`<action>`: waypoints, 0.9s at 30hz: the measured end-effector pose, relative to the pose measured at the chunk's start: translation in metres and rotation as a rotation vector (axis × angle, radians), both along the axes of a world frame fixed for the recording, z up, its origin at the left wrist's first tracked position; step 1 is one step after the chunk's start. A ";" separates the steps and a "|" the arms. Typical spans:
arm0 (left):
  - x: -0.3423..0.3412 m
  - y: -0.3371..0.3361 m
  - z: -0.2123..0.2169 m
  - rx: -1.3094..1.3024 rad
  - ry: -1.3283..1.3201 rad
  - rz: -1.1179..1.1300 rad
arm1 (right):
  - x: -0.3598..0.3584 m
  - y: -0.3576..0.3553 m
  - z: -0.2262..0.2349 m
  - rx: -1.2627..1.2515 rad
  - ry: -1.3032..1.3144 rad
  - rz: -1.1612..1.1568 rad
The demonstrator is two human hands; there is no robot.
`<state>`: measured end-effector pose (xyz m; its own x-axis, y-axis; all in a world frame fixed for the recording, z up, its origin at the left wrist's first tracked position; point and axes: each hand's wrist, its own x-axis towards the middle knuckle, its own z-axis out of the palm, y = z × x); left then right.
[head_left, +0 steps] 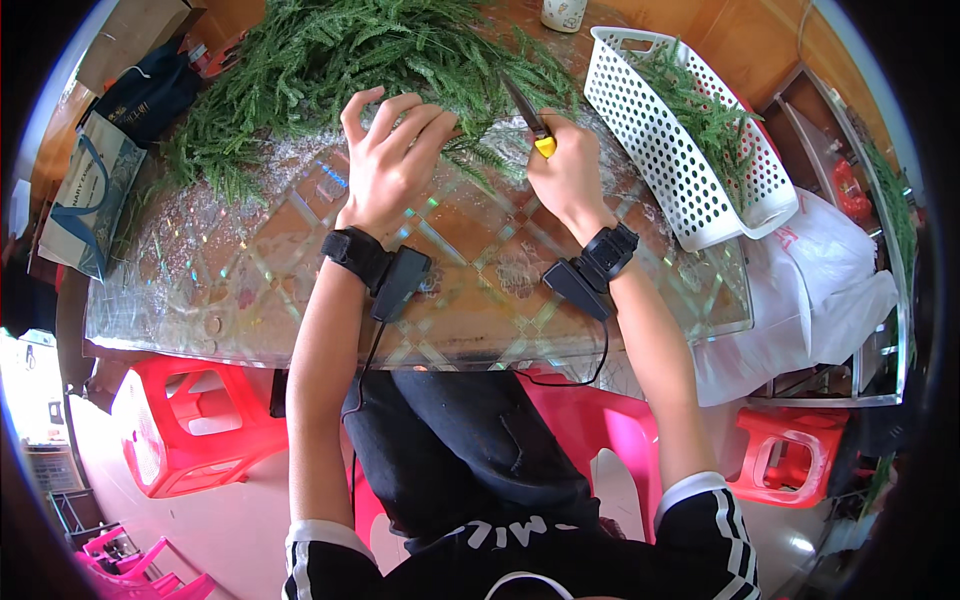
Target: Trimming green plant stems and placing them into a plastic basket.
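My left hand (388, 165) is over the table in front of the green pile, its outer fingers curled and lifted apart. Its index finger bends down beside a small feathery green sprig (475, 160) and seems to pinch its stem; the thumb is hidden. To the right, my right hand (565, 170) is wrapped round the handle of a knife (524, 108), black with a yellow part, its dark blade pointing up and to the left. A large heap of green feathery sprigs (340, 60) covers the far side of the table.
A white perforated basket (660, 150) holding sprigs stands at the right, near white plastic bags (820, 280). A patterned cup (563, 14) is at the far edge. A paper bag (92, 195) stands at the left. Whitish bits lie scattered over the glass-covered table (470, 320). Red stools (190, 425) flank me.
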<state>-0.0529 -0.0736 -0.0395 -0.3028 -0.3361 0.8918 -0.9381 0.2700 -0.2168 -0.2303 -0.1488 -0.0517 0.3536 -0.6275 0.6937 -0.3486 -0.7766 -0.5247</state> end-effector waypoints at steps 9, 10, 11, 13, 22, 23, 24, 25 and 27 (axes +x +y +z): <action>0.012 -0.002 0.002 0.011 -0.021 0.077 | -0.005 -0.002 0.007 -0.029 -0.064 -0.093; 0.013 -0.003 0.002 -0.002 -0.013 0.087 | -0.005 -0.004 0.007 -0.031 -0.032 -0.121; 0.012 -0.002 0.002 -0.014 -0.004 0.095 | -0.005 -0.005 0.007 -0.031 0.000 -0.150; 0.011 -0.002 0.003 -0.023 0.004 0.101 | -0.007 -0.005 0.007 -0.038 0.036 -0.188; 0.019 -0.003 0.002 -0.093 0.070 0.161 | -0.017 -0.016 0.008 -0.032 0.172 -0.279; 0.019 -0.003 0.003 -0.096 0.071 0.163 | -0.018 -0.017 0.008 -0.016 0.173 -0.268; 0.019 -0.003 0.003 -0.098 0.073 0.164 | -0.019 -0.018 0.009 -0.015 0.175 -0.270; 0.018 -0.003 0.003 -0.097 0.074 0.162 | -0.019 -0.018 0.010 0.060 0.196 -0.249; 0.019 -0.002 0.005 -0.099 0.079 0.167 | -0.019 -0.019 0.013 0.208 0.234 -0.204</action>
